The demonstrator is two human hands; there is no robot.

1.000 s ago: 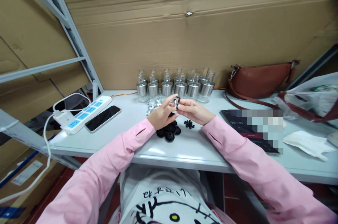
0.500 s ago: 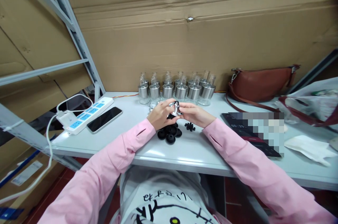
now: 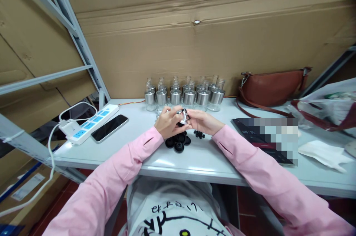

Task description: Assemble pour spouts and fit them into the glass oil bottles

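Note:
Between both hands, above the table, is a small shiny silver piece with a black part (image 3: 183,116); its exact kind is not clear. My left hand (image 3: 169,121) closes its fingers around it from the left. From the right, the fingertips of my right hand (image 3: 204,120) pinch its edge. Round black caps (image 3: 179,147) lie in a cluster just below the hands. Several tiny black pieces (image 3: 199,134) are grouped under my right hand. Behind the hands stand rows of glass bottles with silver metal sleeves (image 3: 189,97). Clear items beside my left hand are partly hidden.
On the left of the table (image 3: 133,150) are a white power strip (image 3: 94,123) and a phone (image 3: 109,128). To the right are a brown bag (image 3: 271,89), a dark tablet with a timer (image 3: 250,132) and a white tissue (image 3: 324,154). A cardboard wall (image 3: 167,50) closes the back.
The silver and black piece has turned slightly between my hands, and the left fingers have wrapped further over it. The camera view has shifted a little.

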